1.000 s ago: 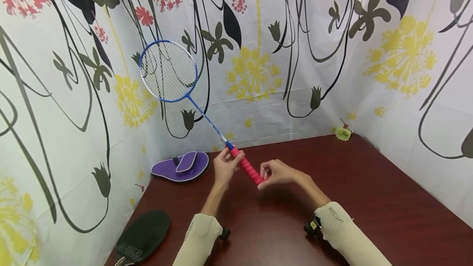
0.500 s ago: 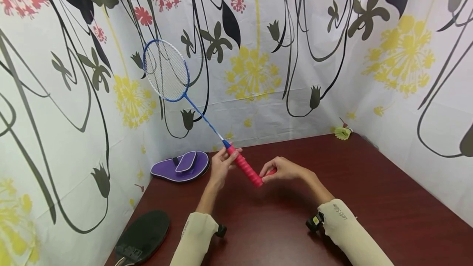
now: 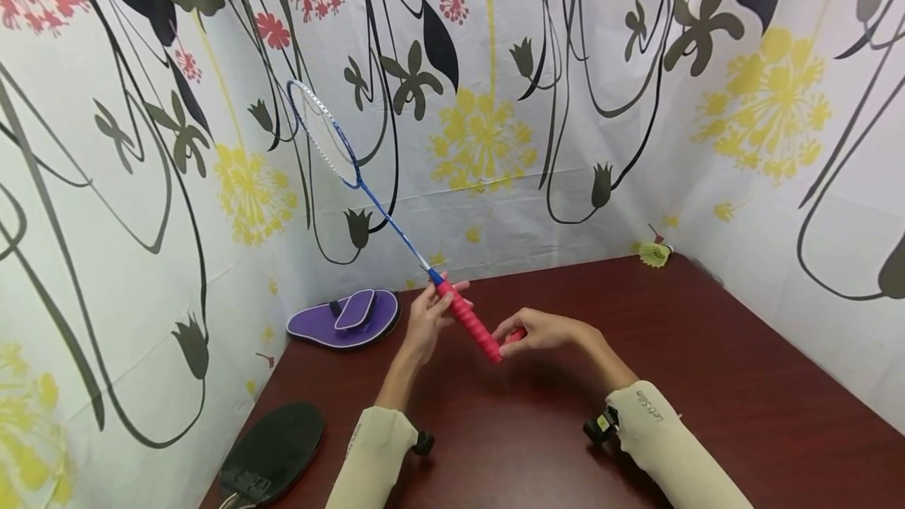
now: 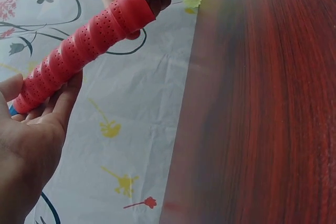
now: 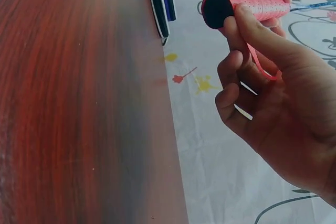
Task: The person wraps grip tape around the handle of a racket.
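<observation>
A blue and white badminton racket slants up and left above the table, its strung head seen nearly edge-on. Red perforated grip tape winds in ridges round its handle. My left hand holds the handle at its upper end, thumb on one side and fingers beneath. At the butt, my right hand pinches the tape between thumb and index finger. A loose loop of tape hangs below those fingers in the right wrist view. The handle's dark butt end faces that camera.
A purple paddle case lies at the table's back left. Near the front left edge is a black table tennis bat. A yellow shuttlecock sits in the far right corner. Flower-patterned curtains enclose the dark red table.
The racket has turned about its shaft, its head going from broad to nearly edge-on. My right hand has shifted slightly right, and red tape now shows at its fingers.
</observation>
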A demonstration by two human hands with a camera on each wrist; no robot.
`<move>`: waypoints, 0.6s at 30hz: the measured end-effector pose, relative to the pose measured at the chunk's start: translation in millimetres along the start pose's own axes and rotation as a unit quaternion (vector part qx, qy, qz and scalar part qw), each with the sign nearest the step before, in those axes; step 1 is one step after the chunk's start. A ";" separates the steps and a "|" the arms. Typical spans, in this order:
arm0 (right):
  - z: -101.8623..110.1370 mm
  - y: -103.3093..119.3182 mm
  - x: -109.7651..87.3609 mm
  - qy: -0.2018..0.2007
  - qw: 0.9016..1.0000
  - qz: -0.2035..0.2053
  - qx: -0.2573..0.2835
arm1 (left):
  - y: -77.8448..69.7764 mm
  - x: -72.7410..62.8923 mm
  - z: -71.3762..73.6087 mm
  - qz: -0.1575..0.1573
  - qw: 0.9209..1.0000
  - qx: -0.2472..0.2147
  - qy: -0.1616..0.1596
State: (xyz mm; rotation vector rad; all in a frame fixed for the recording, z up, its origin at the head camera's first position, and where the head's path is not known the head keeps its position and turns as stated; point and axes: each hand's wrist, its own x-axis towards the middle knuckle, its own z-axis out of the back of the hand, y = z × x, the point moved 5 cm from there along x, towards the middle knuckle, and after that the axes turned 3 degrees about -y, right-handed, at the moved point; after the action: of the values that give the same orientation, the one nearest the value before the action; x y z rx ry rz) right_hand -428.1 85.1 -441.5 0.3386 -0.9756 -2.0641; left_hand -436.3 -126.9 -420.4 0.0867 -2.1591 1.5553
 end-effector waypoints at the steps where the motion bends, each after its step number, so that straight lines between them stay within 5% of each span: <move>1: 0.2 1.1 0.3 -0.003 1.000 0.004 -0.002 | -0.1 0.3 0.1 0.000 1.000 -0.002 -0.001; 6: 3.1 6.1 1.1 -0.028 0.999 0.022 -0.035 | -0.9 1.1 3.0 -0.001 0.999 0.003 -0.049; 12: 5.0 10.7 4.8 -0.067 0.995 0.030 -0.067 | -6.3 0.4 6.6 -0.025 0.983 0.111 -0.145; 18: 3.0 9.5 7.8 -0.081 0.994 0.019 -0.066 | -7.3 -1.1 4.6 -0.028 0.980 0.117 -0.156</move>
State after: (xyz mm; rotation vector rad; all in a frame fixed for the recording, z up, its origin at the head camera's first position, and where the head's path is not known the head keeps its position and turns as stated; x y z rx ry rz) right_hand -429.3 77.2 -431.8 0.0846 -0.9278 -2.1330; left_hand -434.6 -133.9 -415.5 0.4946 -2.1671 1.8597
